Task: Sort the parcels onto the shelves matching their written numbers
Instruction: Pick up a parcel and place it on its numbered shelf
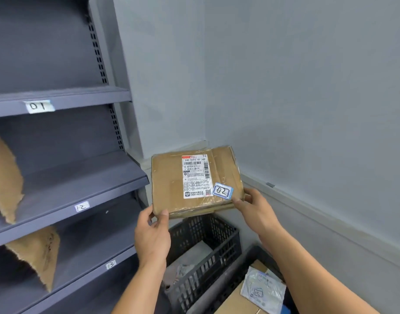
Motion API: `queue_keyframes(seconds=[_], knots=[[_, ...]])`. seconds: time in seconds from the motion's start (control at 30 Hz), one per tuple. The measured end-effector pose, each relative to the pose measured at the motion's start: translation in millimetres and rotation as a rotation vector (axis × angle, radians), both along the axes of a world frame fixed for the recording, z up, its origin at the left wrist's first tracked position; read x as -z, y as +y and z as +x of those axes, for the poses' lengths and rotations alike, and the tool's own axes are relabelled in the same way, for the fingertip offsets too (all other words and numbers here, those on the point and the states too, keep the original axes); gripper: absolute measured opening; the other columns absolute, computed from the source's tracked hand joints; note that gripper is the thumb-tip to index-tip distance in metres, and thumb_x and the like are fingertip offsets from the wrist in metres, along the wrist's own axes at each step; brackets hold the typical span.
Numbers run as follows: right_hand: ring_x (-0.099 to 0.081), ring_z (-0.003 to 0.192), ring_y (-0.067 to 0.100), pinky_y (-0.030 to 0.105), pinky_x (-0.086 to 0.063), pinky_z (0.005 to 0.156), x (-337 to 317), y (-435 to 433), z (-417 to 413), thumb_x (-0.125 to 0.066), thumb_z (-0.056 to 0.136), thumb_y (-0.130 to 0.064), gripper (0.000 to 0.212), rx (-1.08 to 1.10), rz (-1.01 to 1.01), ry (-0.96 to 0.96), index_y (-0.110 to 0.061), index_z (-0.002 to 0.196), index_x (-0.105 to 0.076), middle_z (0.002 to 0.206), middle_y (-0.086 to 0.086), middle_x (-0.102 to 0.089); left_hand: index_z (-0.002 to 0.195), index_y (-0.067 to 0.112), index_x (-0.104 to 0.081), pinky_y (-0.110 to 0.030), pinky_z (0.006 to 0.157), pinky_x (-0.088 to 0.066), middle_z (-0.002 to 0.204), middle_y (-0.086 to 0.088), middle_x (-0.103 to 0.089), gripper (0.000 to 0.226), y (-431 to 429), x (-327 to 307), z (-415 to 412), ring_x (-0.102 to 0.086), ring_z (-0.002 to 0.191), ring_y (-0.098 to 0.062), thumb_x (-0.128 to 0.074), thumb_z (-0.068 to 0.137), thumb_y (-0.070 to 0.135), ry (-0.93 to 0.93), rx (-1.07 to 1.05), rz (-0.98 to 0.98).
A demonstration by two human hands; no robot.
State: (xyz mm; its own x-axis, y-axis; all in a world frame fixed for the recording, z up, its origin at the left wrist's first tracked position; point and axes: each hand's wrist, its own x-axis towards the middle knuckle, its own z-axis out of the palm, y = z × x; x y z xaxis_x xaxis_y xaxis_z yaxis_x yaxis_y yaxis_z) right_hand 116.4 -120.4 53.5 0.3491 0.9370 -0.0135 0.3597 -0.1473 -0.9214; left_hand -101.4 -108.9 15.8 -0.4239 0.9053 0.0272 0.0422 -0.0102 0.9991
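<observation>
I hold a flat brown cardboard parcel (169, 184) in the air in front of me, face up. It bears a white shipping label and a blue-edged tag reading 02 (222, 191). My left hand (152, 236) grips its near left corner, thumb on top. My right hand (254, 210) pinches its near right corner beside the tag. The grey shelf unit stands to the left with handwritten tags 01 (39, 106), 12 (81, 206) and 13 (110, 264) on its shelf edges.
A dark plastic crate (219, 243) with grey bags sits on the floor below the parcel. A second crate at bottom right holds a box and a pouch marked 13 (262, 291). Brown parcels (4, 177) lean on the left shelves. A grey wall corner lies behind.
</observation>
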Motion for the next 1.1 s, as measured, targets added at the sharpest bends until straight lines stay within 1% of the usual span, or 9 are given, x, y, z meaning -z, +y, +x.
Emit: queue_keyframes(seconds=[0.1, 0.2, 0.37, 0.53, 0.7, 0.77, 0.87, 1.03, 1.1], knots=[[-0.056, 0.121, 0.018, 0.038, -0.046, 0.098, -13, -17, 2, -0.061, 0.098, -0.034, 0.051, -0.045, 0.046, 0.007, -0.02, 0.144, -0.044, 0.14, -0.003, -0.057, 0.122, 0.028, -0.059, -0.028, 0.079, -0.039, 0.101, 0.016, -0.06, 0.026, -25, -14, -1, -0.055, 0.087, 0.002, -0.064, 0.096, 0.027, -0.008, -0.04, 0.038], [-0.054, 0.125, 0.017, 0.035, -0.045, 0.098, -24, -33, 0, -0.061, 0.099, -0.033, 0.047, -0.11, 0.094, -0.005, -0.022, 0.141, -0.046, 0.14, -0.005, -0.056, 0.121, 0.03, -0.058, -0.027, 0.079, -0.038, 0.098, 0.026, -0.057, 0.025, -53, -25, -4, -0.053, 0.085, 0.007, -0.063, 0.097, 0.026, -0.004, -0.079, 0.073], [-0.057, 0.122, 0.015, 0.033, -0.044, 0.095, -36, -51, -21, -0.062, 0.098, -0.035, 0.047, -0.235, 0.15, -0.005, -0.023, 0.14, -0.046, 0.139, -0.006, -0.056, 0.122, 0.03, -0.058, -0.015, 0.065, -0.036, 0.113, 0.014, -0.06, 0.026, -94, -38, -26, -0.055, 0.09, 0.007, -0.063, 0.097, 0.026, -0.002, -0.187, 0.122], [-0.058, 0.121, 0.016, 0.033, -0.046, 0.095, -39, -66, -53, -0.063, 0.097, -0.033, 0.047, -0.327, 0.158, 0.025, -0.023, 0.14, -0.045, 0.137, -0.005, -0.056, 0.119, 0.032, -0.059, -0.011, 0.066, -0.036, 0.107, 0.017, -0.06, 0.024, -126, -51, -57, -0.054, 0.087, 0.011, -0.063, 0.097, 0.025, 0.013, -0.27, 0.157], [-0.058, 0.122, 0.016, 0.035, -0.046, 0.1, -52, -78, -94, -0.064, 0.097, -0.031, 0.048, -0.401, 0.197, 0.04, -0.02, 0.141, -0.046, 0.138, -0.004, -0.056, 0.12, 0.032, -0.061, -0.02, 0.075, -0.042, 0.107, 0.016, -0.064, 0.025, -153, -63, -97, -0.06, 0.098, 0.0, -0.064, 0.096, 0.025, 0.022, -0.35, 0.188], [-0.059, 0.121, 0.015, 0.035, -0.046, 0.101, -56, -82, -113, -0.065, 0.097, -0.031, 0.048, -0.426, 0.207, 0.048, -0.02, 0.14, -0.047, 0.137, -0.004, -0.057, 0.119, 0.031, -0.061, -0.022, 0.079, -0.042, 0.103, 0.02, -0.064, 0.025, -163, -67, -113, -0.06, 0.096, 0.002, -0.064, 0.096, 0.024, 0.022, -0.376, 0.207], [-0.059, 0.12, 0.015, 0.035, -0.047, 0.099, -62, -89, -146, -0.065, 0.096, -0.031, 0.048, -0.459, 0.219, 0.048, -0.02, 0.14, -0.047, 0.136, -0.006, -0.057, 0.114, 0.034, -0.06, -0.017, 0.072, -0.04, 0.099, 0.025, -0.061, 0.021, -179, -72, -142, -0.057, 0.09, 0.007, -0.063, 0.096, 0.023, 0.041, -0.414, 0.216], [-0.058, 0.112, 0.014, 0.029, -0.046, 0.088, -75, -105, -217, -0.065, 0.096, -0.03, 0.045, -0.527, 0.246, 0.063, -0.021, 0.137, -0.048, 0.123, -0.009, -0.059, 0.115, 0.027, -0.061, -0.023, 0.079, -0.041, 0.102, 0.016, -0.063, 0.021, -210, -86, -209, -0.058, 0.091, 0.002, -0.064, 0.096, 0.019, 0.061, -0.482, 0.246], [-0.06, 0.111, 0.012, 0.027, -0.048, 0.078, -78, -114, -248, -0.066, 0.096, -0.032, 0.044, -0.563, 0.253, 0.074, -0.025, 0.136, -0.048, 0.125, -0.009, -0.06, 0.113, 0.03, -0.059, -0.026, 0.082, -0.041, 0.099, 0.021, -0.061, 0.021, -223, -92, -239, -0.056, 0.089, 0.005, -0.064, 0.096, 0.019, 0.067, -0.513, 0.252]])
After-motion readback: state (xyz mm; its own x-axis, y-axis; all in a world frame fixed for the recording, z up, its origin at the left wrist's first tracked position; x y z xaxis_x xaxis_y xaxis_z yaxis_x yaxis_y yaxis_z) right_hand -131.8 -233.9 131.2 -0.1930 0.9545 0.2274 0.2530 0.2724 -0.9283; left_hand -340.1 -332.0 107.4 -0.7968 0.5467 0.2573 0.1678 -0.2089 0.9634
